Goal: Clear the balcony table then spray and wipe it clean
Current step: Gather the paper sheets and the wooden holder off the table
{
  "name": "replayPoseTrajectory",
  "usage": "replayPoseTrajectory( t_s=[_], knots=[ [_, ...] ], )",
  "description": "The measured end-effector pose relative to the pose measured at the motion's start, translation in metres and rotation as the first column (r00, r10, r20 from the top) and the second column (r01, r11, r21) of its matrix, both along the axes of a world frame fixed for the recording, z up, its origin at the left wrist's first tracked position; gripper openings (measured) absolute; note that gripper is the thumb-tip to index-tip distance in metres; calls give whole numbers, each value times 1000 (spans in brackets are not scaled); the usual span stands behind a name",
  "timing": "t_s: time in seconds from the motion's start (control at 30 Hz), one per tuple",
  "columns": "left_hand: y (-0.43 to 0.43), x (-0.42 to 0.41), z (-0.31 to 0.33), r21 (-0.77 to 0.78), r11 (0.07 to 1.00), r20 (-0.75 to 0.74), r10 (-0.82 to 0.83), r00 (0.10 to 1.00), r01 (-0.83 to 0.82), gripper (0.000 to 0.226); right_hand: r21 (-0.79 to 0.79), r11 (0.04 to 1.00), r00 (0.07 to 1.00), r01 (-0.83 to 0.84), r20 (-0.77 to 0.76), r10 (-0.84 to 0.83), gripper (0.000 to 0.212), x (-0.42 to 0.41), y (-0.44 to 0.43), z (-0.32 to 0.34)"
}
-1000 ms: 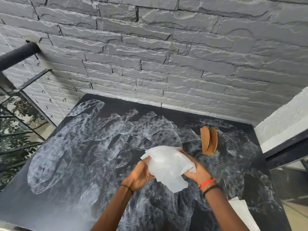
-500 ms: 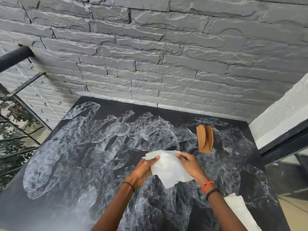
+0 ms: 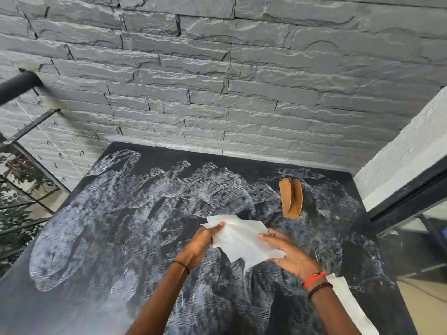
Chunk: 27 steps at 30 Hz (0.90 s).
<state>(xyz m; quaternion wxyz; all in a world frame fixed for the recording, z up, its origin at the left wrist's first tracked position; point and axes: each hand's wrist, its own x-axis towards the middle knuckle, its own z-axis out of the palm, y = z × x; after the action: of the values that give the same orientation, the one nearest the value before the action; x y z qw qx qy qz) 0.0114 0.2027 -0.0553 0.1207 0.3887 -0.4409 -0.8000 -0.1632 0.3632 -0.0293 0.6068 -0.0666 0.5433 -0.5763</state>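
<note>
A white paper towel (image 3: 242,238) is spread between both my hands, just above the black table (image 3: 108,238), which is covered in whitish wipe streaks. My left hand (image 3: 198,245) pinches the towel's left edge between thumb and fingers. My right hand (image 3: 290,252) lies under its right side, fingers fairly straight and thumb over the sheet. A brown wooden napkin holder (image 3: 290,199) stands upright on the table just beyond the hands.
A second white paper sheet (image 3: 348,301) lies at the table's near right edge, beside my right forearm. A grey stone wall (image 3: 217,93) backs the table. A black railing (image 3: 19,85) runs along the left, a dark window frame (image 3: 411,194) on the right.
The crumpled towel has been opened out flatter between my hands. My right hand has shifted from gripping its top to lying under its right side. The camera view has tilted slightly.
</note>
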Motion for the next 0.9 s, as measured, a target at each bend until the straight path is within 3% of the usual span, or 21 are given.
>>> replayPoseTrajectory(
  t_s=[0.1, 0.2, 0.3, 0.43, 0.6, 0.67, 0.73, 0.77, 0.87, 0.9],
  knots=[
    [2, 2, 0, 26, 999, -12, -31, 999, 31, 22, 36, 999, 997, 16, -83, -13, 35, 1, 4, -8],
    [4, 3, -4, 56, 998, -29, -39, 999, 41, 27, 149, 989, 963, 7, -269, 34, 31, 4, 11, -17],
    [7, 0, -5, 65, 997, -21, -45, 999, 47, 26, 246, 969, 887, 12, -451, 103, 14, 4, 18, -28],
    [12, -3, -6, 45, 995, -3, -87, 996, 87, 23, 307, 947, 794, 93, -597, 116, 7, -17, 36, -44],
    [18, -7, -12, 38, 994, 5, -102, 995, 102, 16, 367, 886, 654, 282, -750, 102, 26, -60, 92, -48],
    [20, -9, -17, 44, 993, -9, -107, 994, 107, 16, 418, 836, 534, 355, -825, 185, 24, -73, 120, -44],
    [21, -10, -19, 57, 993, -7, -105, 994, 105, 16, 460, 803, 586, 379, -791, 177, 22, -80, 141, -44],
    [24, -13, -18, 62, 992, -10, -112, 994, 113, 16, 441, 809, 501, 389, -838, 215, 18, -84, 156, -47],
    [29, -18, -17, 43, 991, -13, -124, 992, 124, 23, 546, 714, 485, 437, -812, 324, 30, -80, 179, -42],
    [31, -19, -15, 44, 992, -13, -122, 992, 122, 27, 609, 673, 532, 419, -766, 361, 34, -80, 182, -44]
  ],
)
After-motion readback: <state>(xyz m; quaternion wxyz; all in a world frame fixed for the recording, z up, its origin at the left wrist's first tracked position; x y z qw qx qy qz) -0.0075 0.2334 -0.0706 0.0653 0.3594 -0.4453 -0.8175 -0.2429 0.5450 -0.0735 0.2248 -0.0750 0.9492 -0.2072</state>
